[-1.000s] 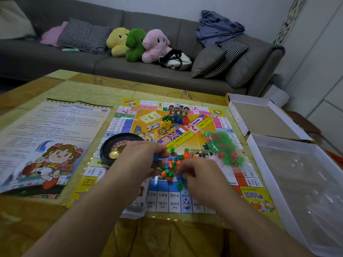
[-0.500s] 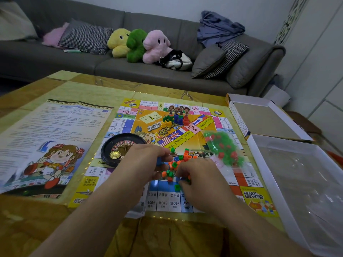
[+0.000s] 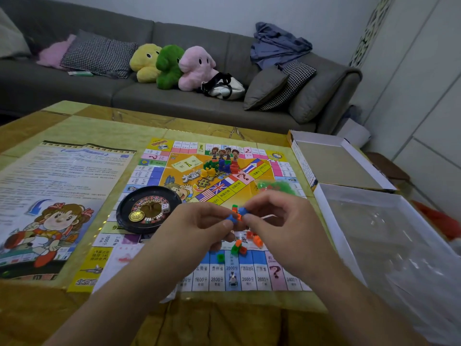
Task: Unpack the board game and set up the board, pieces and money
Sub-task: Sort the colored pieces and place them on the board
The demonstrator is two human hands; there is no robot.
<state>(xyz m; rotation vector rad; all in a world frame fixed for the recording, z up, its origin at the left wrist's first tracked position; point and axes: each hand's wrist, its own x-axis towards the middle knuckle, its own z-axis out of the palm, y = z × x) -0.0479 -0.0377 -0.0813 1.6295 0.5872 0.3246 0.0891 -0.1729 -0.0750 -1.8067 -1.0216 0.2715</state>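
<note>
On the yellow table (image 3: pixel 99 131), before a grey sofa (image 3: pixel 174 98), lies the board (image 3: pixel 249 186).

Premises: a home living room. A long grey sofa (image 3: pixel 174 96) runs along the far wall, carrying houndstooth cushions (image 3: pixel 98 57), three plush toys (image 3: pixel 172 66) in yellow, green and pink, a handbag (image 3: pixel 223 87) and crumpled blue clothing (image 3: pixel 279 44). In front stands a low coffee table (image 3: pixel 104 126) with a yellow patterned top, and white panelled cupboards (image 3: pixel 429 101) line the right side.
</note>
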